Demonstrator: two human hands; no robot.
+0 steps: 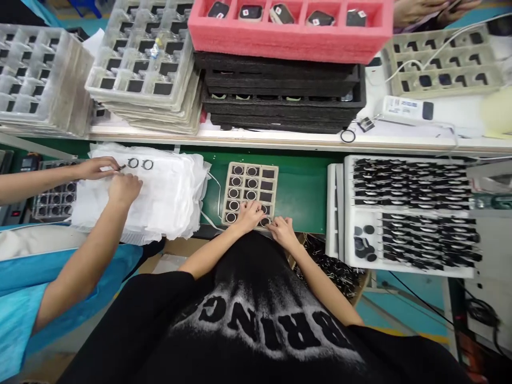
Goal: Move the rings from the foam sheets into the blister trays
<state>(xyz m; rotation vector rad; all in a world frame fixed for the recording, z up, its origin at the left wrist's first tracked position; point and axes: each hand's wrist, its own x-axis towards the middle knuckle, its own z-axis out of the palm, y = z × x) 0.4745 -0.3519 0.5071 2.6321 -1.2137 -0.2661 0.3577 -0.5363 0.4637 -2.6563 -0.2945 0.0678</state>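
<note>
A beige compartment tray (224,200) lies on the green bench in front of me. Round black pieces with pale rims, like watch bodies, fill its left and middle columns; the upper right cells show only dark bottoms. At the lower right corner, one such round black piece (265,221) is between my hands. My left hand (248,216) reaches over the tray, its bent fingertips at the upper side of that piece. From the right, my right hand (283,232) pinches its edge. My fingers partly hide the piece and the neighbouring cells.
A co-worker's hands (114,178) work over white sheets (168,197) with two black rings. To the right stands a white foam tray (366,213) of black strap-like parts. Stacked clear trays (140,98), black foam (280,114) and pink foam (288,40) fill the shelf.
</note>
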